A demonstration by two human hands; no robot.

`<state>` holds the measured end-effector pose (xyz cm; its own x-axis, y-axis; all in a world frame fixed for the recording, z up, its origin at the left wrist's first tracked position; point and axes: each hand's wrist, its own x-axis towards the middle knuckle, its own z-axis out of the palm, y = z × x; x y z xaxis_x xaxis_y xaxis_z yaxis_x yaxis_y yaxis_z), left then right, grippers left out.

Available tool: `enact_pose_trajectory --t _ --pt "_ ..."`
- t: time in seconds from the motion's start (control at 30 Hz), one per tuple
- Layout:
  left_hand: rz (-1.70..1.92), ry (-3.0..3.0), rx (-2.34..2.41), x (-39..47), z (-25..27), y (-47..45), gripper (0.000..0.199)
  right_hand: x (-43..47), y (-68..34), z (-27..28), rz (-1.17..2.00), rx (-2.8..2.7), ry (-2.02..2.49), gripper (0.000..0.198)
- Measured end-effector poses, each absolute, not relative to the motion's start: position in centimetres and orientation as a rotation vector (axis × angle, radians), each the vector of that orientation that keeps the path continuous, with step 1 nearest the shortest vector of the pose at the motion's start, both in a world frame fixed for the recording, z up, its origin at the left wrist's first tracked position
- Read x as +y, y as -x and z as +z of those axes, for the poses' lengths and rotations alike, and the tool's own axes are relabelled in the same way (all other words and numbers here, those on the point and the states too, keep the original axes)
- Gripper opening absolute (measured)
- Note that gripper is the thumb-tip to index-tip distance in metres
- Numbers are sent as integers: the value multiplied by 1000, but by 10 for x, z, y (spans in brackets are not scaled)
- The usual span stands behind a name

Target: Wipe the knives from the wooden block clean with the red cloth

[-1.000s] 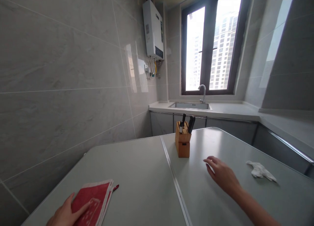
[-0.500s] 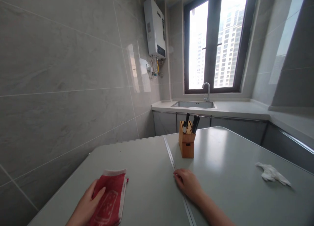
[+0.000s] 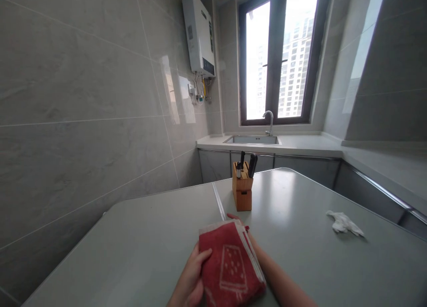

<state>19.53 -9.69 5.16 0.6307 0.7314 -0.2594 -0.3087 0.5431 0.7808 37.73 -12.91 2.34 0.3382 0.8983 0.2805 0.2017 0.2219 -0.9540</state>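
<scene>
My left hand (image 3: 193,271) is closed on a folded red towel (image 3: 227,258) with white edges and a pale drawn pattern, its thumb lying across the front. The towel is held above the table's middle. Behind it is my right hand (image 3: 234,217), mostly hidden, with a finger stretched out past the towel's top edge. Whether that hand touches the towel I cannot make out. Just beyond stands a wooden knife block (image 3: 243,193) with several dark-handled tools in its slots.
The pale table (image 3: 150,236) has a metal seam (image 3: 218,200) running across it. On its right side lies a crumpled white cloth or tissue (image 3: 345,225). Farther back are a counter with a sink (image 3: 255,139), a faucet (image 3: 271,122) and a wall-mounted water heater (image 3: 200,36).
My left hand has carried the red towel rightward, in front of my right hand, which it now mostly covers. The whole view has shifted slightly, so fixed things appear farther left.
</scene>
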Motion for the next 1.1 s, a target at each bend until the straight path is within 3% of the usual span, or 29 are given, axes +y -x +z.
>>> enact_pose_trajectory --t 0.17,0.23,0.37,0.5,0.63,0.8,1.1 --pt "1004 -1484 884 -62 21 -190 70 -125 -383 10 811 -937 1256 54" --pt "1144 -1946 920 -47 25 -188 57 -119 -387 3 730 -934 1291 55" --pt "900 -2462 760 -43 27 -199 25 -113 -398 -5 438 -1018 1404 40" --pt "1058 -2562 848 -53 15 -208 23 -117 -404 -1 198 -1104 1567 28" --pt "1160 -2668 832 -51 16 -197 10 -124 -403 9 -25 -1227 1743 13" --pt "1045 -2834 743 -50 18 -190 10 -133 -396 20 83 -1472 1938 35" --pt "827 -2814 595 -76 36 -195 14 -136 -406 11 287 -1625 1982 15"
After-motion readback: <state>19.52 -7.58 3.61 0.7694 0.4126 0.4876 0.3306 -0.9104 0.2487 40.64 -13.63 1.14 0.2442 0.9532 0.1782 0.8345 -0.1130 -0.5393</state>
